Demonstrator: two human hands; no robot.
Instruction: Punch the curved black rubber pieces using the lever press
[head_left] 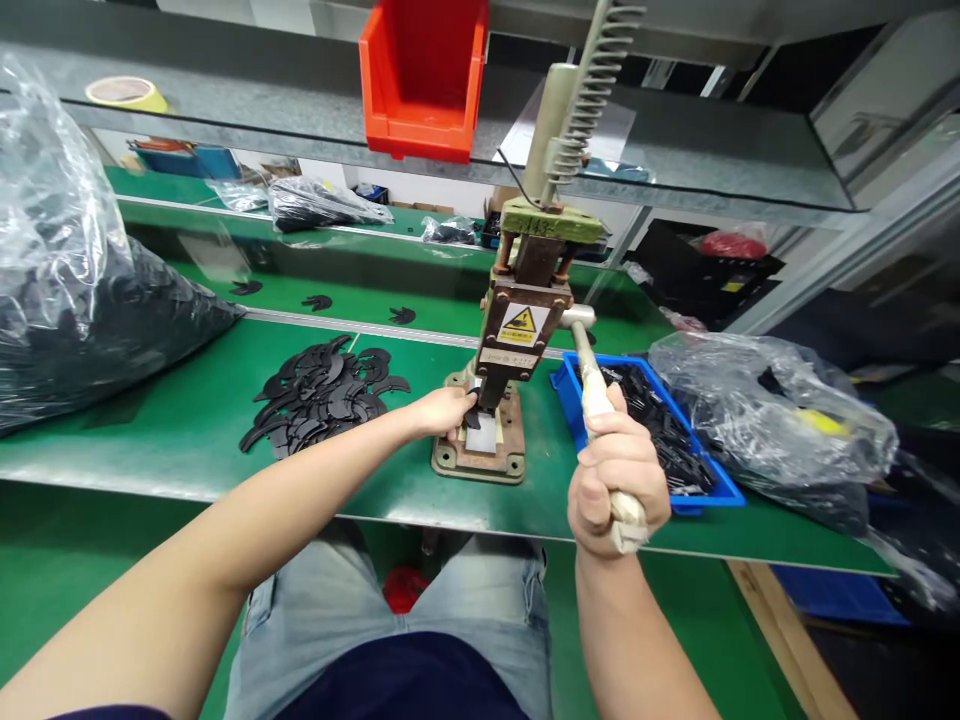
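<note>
A green hand press with a warning label stands on the green bench. My right hand is wrapped round the taped handle of its lever. At the press base, my left hand pinches a small black part under the ram, above a light metal plate. Left of the press lies a pile of curved black parts. To the right, a blue tray holds many black pieces.
A large clear bag of black parts sits at the left, another plastic bag at the right. An orange bin and a tape roll are on the shelf above. Several black parts lie on the green strip behind.
</note>
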